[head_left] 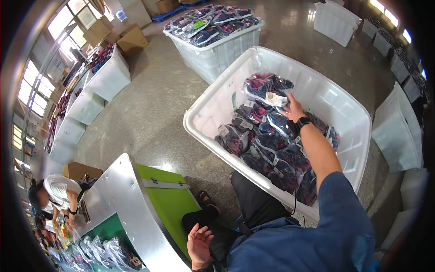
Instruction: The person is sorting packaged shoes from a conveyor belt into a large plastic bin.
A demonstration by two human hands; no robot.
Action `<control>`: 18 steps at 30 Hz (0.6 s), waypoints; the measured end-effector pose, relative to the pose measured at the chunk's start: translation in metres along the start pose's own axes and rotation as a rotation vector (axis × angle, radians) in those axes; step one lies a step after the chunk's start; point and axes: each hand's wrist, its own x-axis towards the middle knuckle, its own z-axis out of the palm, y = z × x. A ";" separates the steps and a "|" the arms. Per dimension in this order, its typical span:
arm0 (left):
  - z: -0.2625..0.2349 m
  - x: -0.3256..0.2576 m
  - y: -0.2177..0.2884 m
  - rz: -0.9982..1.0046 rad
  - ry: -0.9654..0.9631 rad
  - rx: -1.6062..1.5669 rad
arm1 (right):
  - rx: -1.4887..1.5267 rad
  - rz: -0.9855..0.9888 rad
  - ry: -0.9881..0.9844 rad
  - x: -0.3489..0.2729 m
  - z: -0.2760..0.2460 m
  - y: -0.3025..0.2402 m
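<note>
Bagged shoes [265,87], dark with pink and carrying a pale label [275,99], are in the head view inside the large white bin [344,109], at the far edge of a pile of similar packages [269,149]. The right hand [294,109] is at their near right corner, its grip apparently closed on the clear wrap; whether they rest on the pile or are raised off it I cannot tell. The left hand [199,247] is empty, palm up with fingers loosely curled, near the metal tabletop [120,181], where more wrapped pieces [102,251] lie on a green surface [111,226]. The step in hand seems to be taking hold of this single package. The next move would likely call for a firm pinch through the slippery film, perhaps with the left hand's support, and care that neighbouring packages are not dragged along.
</note>
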 end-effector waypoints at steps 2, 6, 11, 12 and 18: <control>-0.003 -0.011 0.004 0.058 0.008 0.030 | 0.061 0.105 0.196 0.007 -0.002 0.022; -0.014 -0.037 0.009 0.184 0.111 0.105 | 0.234 0.276 0.073 -0.003 -0.014 0.063; -0.054 -0.073 0.024 0.321 0.194 0.044 | 0.262 0.434 -0.228 -0.087 -0.003 0.075; -0.065 -0.076 0.033 0.360 0.186 0.090 | 0.187 0.410 -0.350 -0.104 -0.005 0.073; -0.143 -0.066 0.108 0.491 0.450 0.460 | -0.144 0.295 -0.500 -0.185 -0.006 0.044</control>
